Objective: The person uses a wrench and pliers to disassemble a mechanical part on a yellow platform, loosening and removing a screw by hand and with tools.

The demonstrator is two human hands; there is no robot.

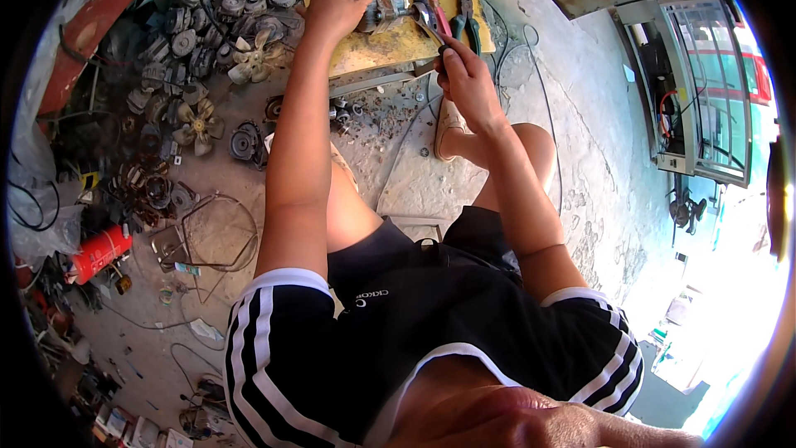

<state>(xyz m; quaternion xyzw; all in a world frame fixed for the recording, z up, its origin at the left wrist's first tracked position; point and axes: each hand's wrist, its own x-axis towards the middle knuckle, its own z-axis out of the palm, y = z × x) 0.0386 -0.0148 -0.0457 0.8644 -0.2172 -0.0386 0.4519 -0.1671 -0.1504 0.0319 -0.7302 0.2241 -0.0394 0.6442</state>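
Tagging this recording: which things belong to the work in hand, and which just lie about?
In the work: motor held by the left hand; dark-handled tool in the right hand; yellow board; probably green-handled pliers.
Lying about, seemingly: tan fan; red cylinder.

Wears blk tee point(464, 315), wht-striped slvs point(267, 369), dk shorts point(369, 255).

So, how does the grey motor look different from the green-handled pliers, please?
The motor is bulky and rounded; the pliers are slim and long. The left hand holds the motor, while no hand grips the pliers. Both are on the yellow board.
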